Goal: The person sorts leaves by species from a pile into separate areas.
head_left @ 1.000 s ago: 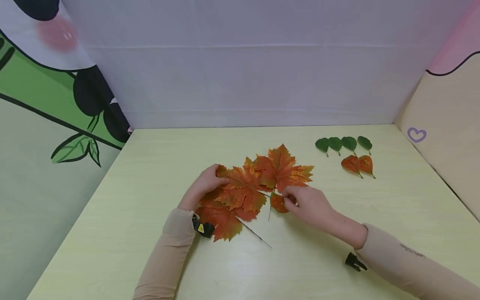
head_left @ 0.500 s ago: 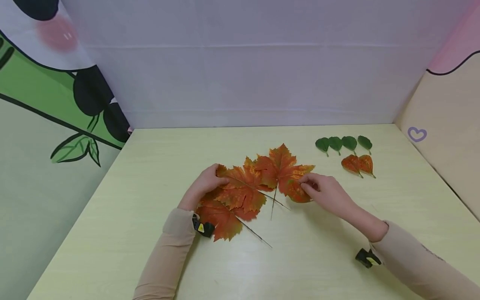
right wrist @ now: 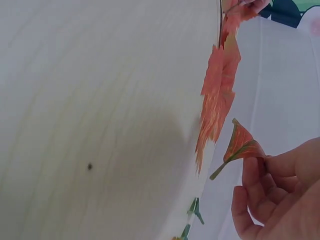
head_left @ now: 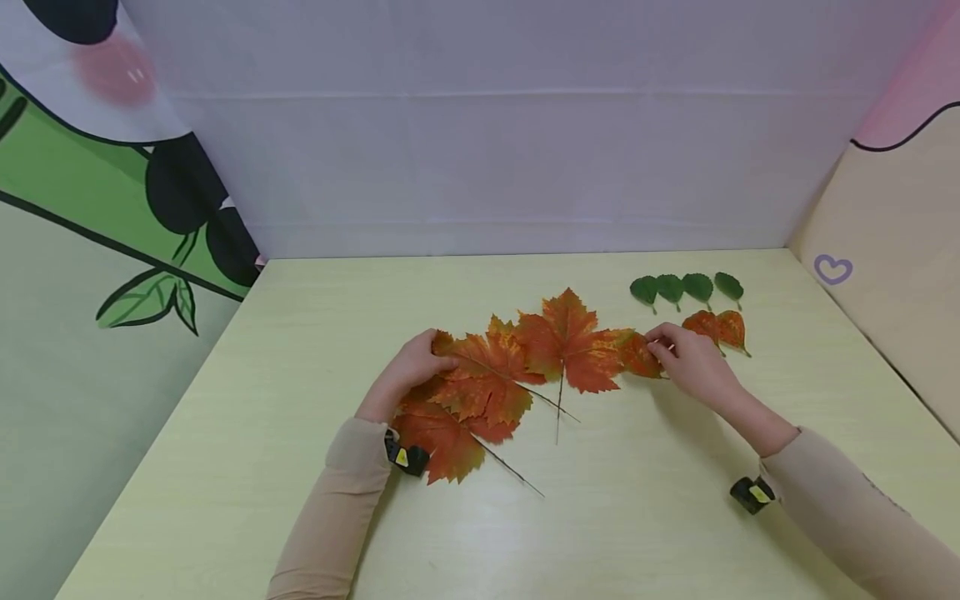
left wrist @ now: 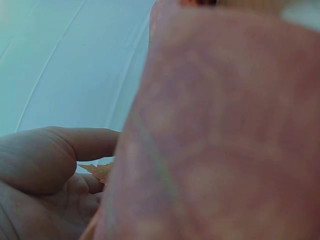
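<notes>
My left hand (head_left: 408, 367) grips the left edge of several orange maple leaves (head_left: 487, 379), thumb on top. In the left wrist view a blurred reddish leaf (left wrist: 215, 120) fills most of the picture, and a jagged leaf tip shows between thumb and fingers. One maple leaf (head_left: 566, 346) lies at the right end of the bunch, its thin stem pointing toward me. Between thumb and fingers, my right hand (head_left: 693, 362) pinches a small orange leaf (head_left: 637, 357) by its right side. The right wrist view shows that leaf curled, its stalk sticking out.
Green leaves (head_left: 697, 287) lie in a row at the back right of the pale table (head_left: 600, 517). In front of them are two small orange leaves (head_left: 731, 331), partly behind the right hand. A pale cloth wall (head_left: 487, 167) rises along the back edge.
My right hand has moved right and away from me with the small orange leaf, from the maple stems to beside the rightmost maple leaf. That maple leaf has shifted slightly right. My left hand stays put.
</notes>
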Tool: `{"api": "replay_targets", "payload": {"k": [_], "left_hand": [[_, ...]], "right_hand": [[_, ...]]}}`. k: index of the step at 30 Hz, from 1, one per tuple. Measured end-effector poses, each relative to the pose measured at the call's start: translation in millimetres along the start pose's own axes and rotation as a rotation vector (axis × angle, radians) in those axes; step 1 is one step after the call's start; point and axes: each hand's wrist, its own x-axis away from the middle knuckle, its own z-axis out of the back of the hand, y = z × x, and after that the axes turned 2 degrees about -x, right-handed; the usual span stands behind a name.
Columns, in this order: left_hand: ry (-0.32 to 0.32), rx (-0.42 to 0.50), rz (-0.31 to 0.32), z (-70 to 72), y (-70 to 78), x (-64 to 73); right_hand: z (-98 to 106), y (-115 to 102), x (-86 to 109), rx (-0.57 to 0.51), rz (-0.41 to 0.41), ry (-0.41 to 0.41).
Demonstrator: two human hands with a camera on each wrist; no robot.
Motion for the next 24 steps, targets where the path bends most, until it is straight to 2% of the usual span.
{"api": "replay_targets", "payload": {"k": [12,24], "left_hand": [[0.004,-0.008,-0.008,1.2,3.1,3.7],[0.005,-0.018,-0.012,1.0,2.6,2.8]], "right_hand": [[15,35,-18.6,0.038,-0.105,0.016],[16,48,-29.3,0.044,-0.208,0.025]]}}
